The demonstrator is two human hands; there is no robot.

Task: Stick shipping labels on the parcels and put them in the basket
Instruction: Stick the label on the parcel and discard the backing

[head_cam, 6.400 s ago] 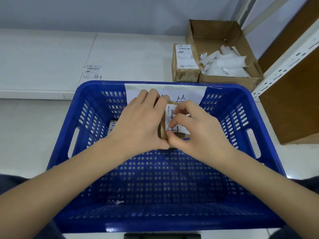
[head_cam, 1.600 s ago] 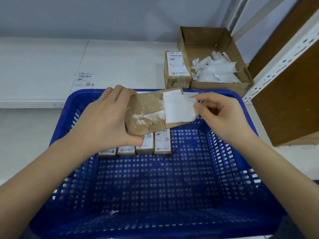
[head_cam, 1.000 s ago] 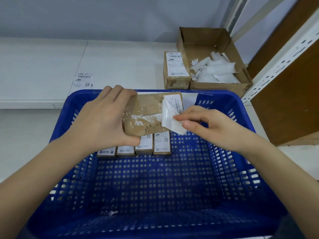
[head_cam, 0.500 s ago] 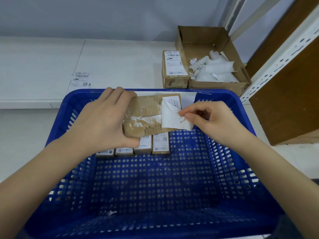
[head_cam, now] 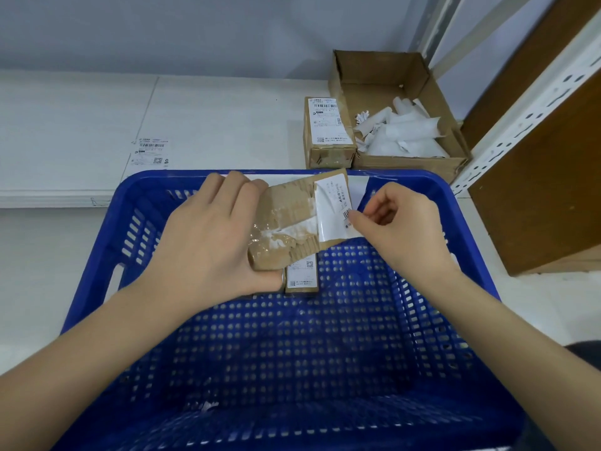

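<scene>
Risk: white paper shipping label (head_cam: 331,208), half stuck and pinched at its free edge by right hand (head_cam: 403,229), may crease or land crooked. Left hand (head_cam: 208,242) grips taped brown cardboard parcel (head_cam: 286,229) above blue perforated plastic basket (head_cam: 325,353); a slip drops it.

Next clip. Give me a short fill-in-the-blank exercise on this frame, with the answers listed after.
1. The left hand holds a brown parcel above the ______ basket.
2. The right hand pinches a white ______ at the parcel's right end.
3. Crumpled white backing papers lie in an open ______ box.
4. A labelled parcel stands against that box's ______ side.

Missing words: blue; label; cardboard; left
</scene>
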